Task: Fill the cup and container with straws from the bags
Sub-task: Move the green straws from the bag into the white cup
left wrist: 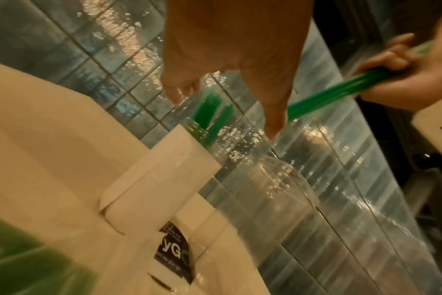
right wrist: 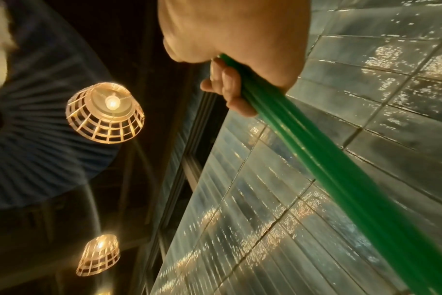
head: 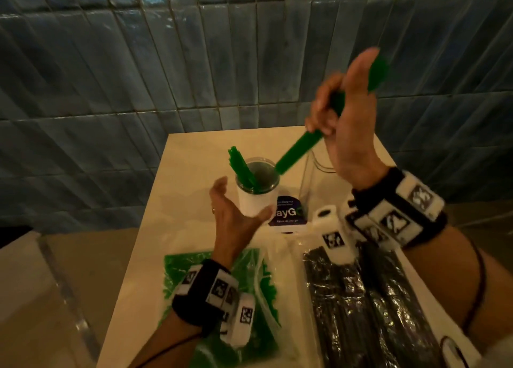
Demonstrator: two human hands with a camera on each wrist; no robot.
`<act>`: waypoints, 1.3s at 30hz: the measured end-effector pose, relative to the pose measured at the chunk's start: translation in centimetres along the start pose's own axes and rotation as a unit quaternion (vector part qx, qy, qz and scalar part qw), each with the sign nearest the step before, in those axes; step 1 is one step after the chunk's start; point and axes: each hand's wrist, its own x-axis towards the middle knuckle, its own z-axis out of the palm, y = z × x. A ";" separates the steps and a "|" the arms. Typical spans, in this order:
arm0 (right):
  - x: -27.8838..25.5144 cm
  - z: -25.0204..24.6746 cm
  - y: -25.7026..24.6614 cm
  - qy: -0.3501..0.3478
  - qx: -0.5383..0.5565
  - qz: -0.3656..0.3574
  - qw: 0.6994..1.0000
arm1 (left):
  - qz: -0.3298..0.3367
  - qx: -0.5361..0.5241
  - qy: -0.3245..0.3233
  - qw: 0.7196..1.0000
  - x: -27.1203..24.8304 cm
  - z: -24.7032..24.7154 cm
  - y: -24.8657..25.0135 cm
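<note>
A cup (head: 256,198) with a white sleeve stands on the cream table (head: 194,173) and holds several green straws (head: 238,165). My right hand (head: 333,117) grips a bundle of green straws (head: 298,151), tilted, with its lower end at the cup's rim. My left hand (head: 238,201) is spread open around the cup's lower part, thumb on the right, fingers on the left. The left wrist view shows the cup (left wrist: 169,179) and the left hand's fingers (left wrist: 273,127) straight above it. A clear container (head: 313,178) stands right of the cup, partly behind my right hand.
A bag of green straws (head: 249,284) lies under my left forearm, a bag of black straws (head: 361,298) beside it on the right. A dark printed card (head: 287,212) sits between cup and container. A blue tiled wall (head: 166,62) backs the table.
</note>
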 end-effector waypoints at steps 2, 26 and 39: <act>2.2 0.5 0.8 0.016 0.014 -0.005 1.000 | -0.046 -0.017 -0.005 0.999 2.3 0.1 0.1; -1.2 1.1 17.6 0.121 -0.427 -0.179 0.878 | -0.115 0.022 -0.071 0.991 6.8 3.3 -2.8; 0.7 2.7 19.0 -0.083 -0.336 0.109 0.932 | -0.072 -0.001 -0.070 0.995 6.4 3.7 -2.8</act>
